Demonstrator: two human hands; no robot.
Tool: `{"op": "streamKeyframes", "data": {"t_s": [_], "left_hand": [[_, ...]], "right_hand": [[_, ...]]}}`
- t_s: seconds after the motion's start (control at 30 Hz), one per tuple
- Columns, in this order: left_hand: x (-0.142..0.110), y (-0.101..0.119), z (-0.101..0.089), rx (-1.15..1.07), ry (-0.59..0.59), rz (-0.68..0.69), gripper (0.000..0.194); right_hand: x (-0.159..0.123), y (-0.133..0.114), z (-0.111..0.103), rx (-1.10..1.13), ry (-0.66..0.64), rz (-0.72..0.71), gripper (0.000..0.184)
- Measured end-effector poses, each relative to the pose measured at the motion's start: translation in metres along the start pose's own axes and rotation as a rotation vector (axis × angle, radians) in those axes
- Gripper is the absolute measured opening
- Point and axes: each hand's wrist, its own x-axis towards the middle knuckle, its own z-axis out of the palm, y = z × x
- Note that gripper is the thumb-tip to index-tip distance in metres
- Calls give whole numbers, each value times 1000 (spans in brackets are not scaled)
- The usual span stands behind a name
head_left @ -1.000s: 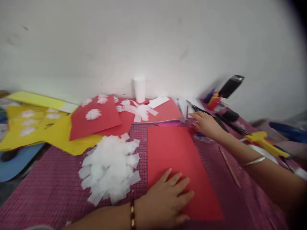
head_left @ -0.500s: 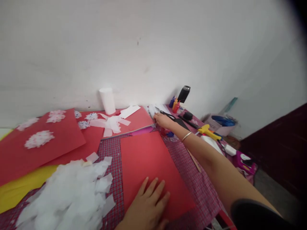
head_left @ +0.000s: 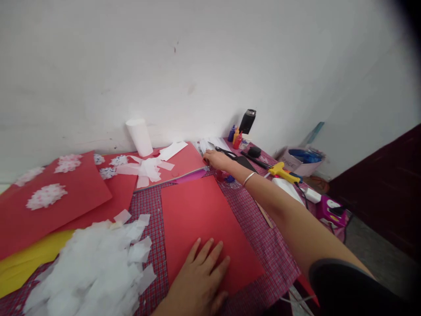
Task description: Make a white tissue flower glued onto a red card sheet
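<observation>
My left hand (head_left: pixel 199 278) lies flat with fingers spread on a red sheet of paper (head_left: pixel 194 210). Stretched out to the far side, my right hand (head_left: pixel 217 160) has its fingers curled down past the sheet's far edge; whatever is under the fingertips is hidden. Just beyond that hand lies a pair of black-handled scissors (head_left: pixel 225 152), blades pointing left. Below the right wrist are small paint dishes (head_left: pixel 225 176) with red and blue in them. A loose pile of white tissue paper squares (head_left: pixel 95 272) sits left of my left hand.
Red sheets (head_left: pixel 79 197) with tissue flowers and a white paper roll (head_left: pixel 140 137) are at the left and back. Paint bottles (head_left: pixel 236 136), a black flask (head_left: pixel 247 120), a yellow glue gun (head_left: pixel 283 172) and a purple power strip (head_left: pixel 330 213) stand right. A wall rises behind.
The view has shifted slightly, so things sit a little further left. My left hand stays flat on the red sheet, and my right hand remains by the scissors with fingers curled.
</observation>
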Motion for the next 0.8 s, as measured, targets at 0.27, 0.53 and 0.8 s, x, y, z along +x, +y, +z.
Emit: {"op": "streamKeyframes", "data": {"t_s": [0.27,0.53,0.8], "left_hand": [[5,6,-12,10,-68,-35,59],[5,5,-9,48,-29,-8,59],[1,8,-9,-22,-1,-36,55]], "right_hand": [[0,8,-4,-76,-22,-54,25],[1,13,-6,-103,-38,-106,23],[-13,13,-3,-72,147,24,29]]}}
